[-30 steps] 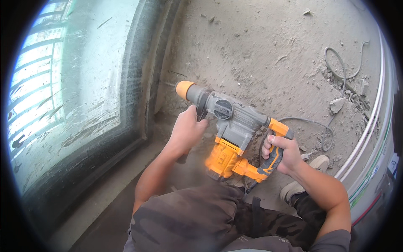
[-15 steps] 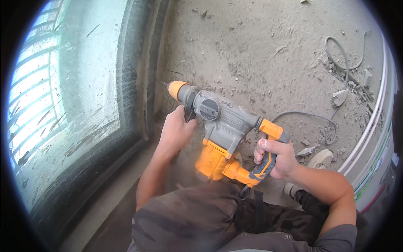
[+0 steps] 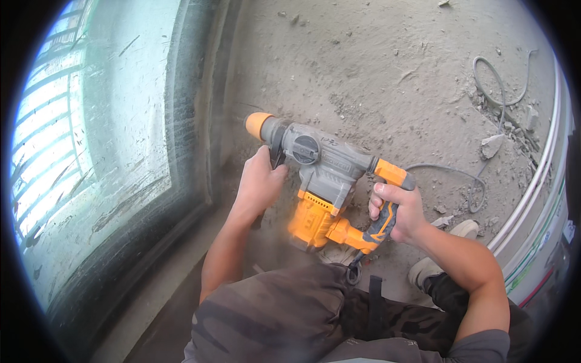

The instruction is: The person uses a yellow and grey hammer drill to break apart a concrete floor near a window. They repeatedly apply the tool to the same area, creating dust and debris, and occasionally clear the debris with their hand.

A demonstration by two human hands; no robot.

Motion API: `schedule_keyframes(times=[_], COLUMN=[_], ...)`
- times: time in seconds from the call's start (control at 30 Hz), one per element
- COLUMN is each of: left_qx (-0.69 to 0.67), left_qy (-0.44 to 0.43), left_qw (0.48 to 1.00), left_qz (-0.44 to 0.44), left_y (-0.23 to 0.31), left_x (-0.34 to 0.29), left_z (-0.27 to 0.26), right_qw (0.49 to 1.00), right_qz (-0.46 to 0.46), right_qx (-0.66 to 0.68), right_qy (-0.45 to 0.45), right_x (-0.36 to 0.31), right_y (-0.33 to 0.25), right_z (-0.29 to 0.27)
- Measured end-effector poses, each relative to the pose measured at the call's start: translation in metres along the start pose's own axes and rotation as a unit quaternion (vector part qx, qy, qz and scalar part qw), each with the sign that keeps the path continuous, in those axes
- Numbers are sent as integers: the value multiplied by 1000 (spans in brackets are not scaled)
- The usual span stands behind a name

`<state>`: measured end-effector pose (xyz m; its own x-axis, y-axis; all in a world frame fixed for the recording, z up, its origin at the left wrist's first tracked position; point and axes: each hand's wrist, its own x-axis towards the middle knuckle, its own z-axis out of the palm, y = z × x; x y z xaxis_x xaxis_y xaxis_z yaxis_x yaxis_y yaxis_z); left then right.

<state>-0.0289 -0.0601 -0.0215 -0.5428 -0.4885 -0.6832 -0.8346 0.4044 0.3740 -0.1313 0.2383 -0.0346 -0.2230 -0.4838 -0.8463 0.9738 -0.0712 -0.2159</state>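
Observation:
A grey and orange rotary hammer drill (image 3: 330,166) lies across the view, its orange nose at the left and its rear grip at the right. My left hand (image 3: 260,179) is closed around the black side handle (image 3: 277,156) behind the nose. At the back, my right hand (image 3: 399,212) wraps the orange and dark-grey rear handle, with the thumb across it. The orange motor housing (image 3: 311,221) hangs down toward my knees. Any bit beyond the nose cannot be made out in the dusty haze beside the frame.
A dusty glass pane (image 3: 121,121) in a dark frame (image 3: 184,109) stands along the left. Grey cable (image 3: 445,164) loops over the rough, dusty floor (image 3: 363,72). Broken chunks (image 3: 492,145) lie at the right, beside pale pipes (image 3: 538,175). My shoe (image 3: 426,272) rests below them.
The drill and both hands have shifted slightly, with the motor housing a little higher, farther from my legs. Both hands keep their hold.

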Motion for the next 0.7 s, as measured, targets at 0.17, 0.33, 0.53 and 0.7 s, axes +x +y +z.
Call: schedule_keyframes(times=[0.17, 0.33, 0.53, 0.7], left_qx=[-87, -212, -128, -77], left_qy=[32, 55, 66, 80], left_qw=[996, 975, 986, 989], left_qz=[18, 34, 81, 93], left_y=[-4, 4, 29, 21], left_x=[2, 1, -16, -11], left_z=[7, 16, 33, 31], right_qw=[994, 965, 983, 987], right_qz=[-72, -154, -110, -110], right_qx=[-83, -211, -147, -119], right_qy=[13, -29, -4, 2], right_x=[-32, -46, -75, -70], right_y=[-15, -39, -67, -52], right_z=[34, 59, 22, 12])
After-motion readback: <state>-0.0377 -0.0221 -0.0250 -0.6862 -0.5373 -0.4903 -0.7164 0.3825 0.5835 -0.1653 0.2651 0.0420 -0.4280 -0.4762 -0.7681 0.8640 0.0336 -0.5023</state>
